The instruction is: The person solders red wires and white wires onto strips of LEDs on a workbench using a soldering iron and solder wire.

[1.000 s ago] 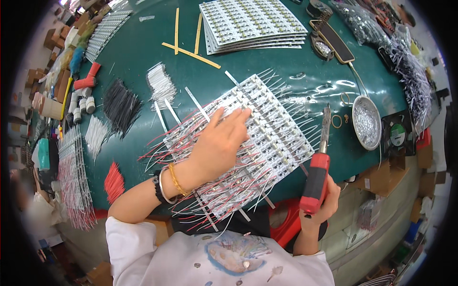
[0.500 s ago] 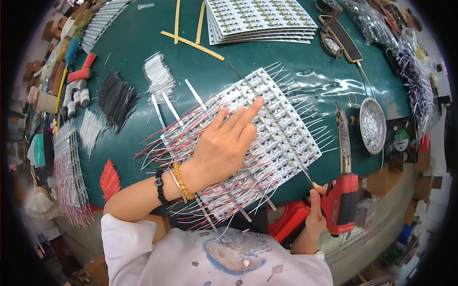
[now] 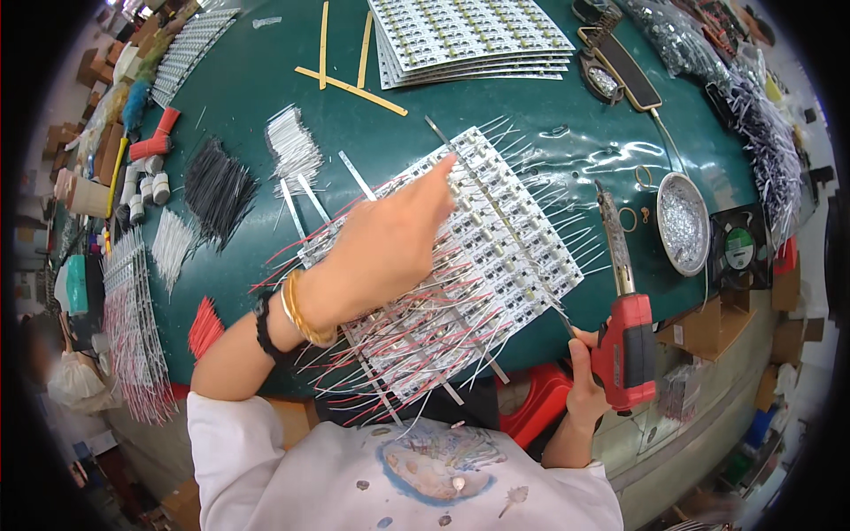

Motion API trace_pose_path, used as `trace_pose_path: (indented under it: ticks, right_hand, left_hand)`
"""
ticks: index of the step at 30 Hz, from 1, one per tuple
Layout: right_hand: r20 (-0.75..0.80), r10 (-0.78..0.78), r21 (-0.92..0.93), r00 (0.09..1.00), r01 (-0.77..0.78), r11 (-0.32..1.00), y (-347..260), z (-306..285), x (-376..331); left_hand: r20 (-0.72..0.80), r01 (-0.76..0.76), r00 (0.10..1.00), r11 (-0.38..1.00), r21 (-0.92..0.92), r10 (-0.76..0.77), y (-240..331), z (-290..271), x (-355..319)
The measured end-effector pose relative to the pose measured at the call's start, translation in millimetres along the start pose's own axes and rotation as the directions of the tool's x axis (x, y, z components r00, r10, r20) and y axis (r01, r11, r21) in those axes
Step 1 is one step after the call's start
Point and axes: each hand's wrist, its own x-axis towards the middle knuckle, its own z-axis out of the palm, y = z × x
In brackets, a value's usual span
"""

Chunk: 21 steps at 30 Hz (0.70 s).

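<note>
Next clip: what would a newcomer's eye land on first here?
The white panel of circuit strips, bristling with red and white wires, fills the middle of the green table, with the left hand pressed on it. At the near right edge, the right hand grips a red-handled soldering iron.

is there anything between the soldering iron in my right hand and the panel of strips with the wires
Nothing visible. The red soldering iron in the right hand sits just right of the strip panel, with only bare green mat between; the left hand rests on the panel's other side.
</note>
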Motion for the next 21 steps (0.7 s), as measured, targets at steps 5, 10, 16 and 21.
trace_pose_path:
  ticks: [5, 10, 16, 21]
  right_hand:
    - [0.007, 0.019, 0.016, 1.000, -0.019, 1.000, -1, -1, 0]
    - [0.008, -0.050, -0.099, 0.999, 0.050, 0.994, 11, -1, -6]
    - [0.009, -0.093, -0.164, 0.996, 0.093, 0.982, 21, 0, -14]
    - [0.020, -0.127, -0.144, 0.992, 0.129, 0.981, 27, 5, -16]
  left_hand:
    - [-0.241, -0.093, 0.966, 0.996, 0.001, 0.091, -29, 11, 43]
    - [-0.270, -0.065, 0.959, 0.995, 0.070, 0.082, -55, 29, 55]
    - [-0.394, -0.140, 0.900, 0.980, 0.142, 0.186, -50, 34, 55]
    - [-0.458, -0.056, 0.883, 0.992, 0.115, 0.103, -52, 34, 54]
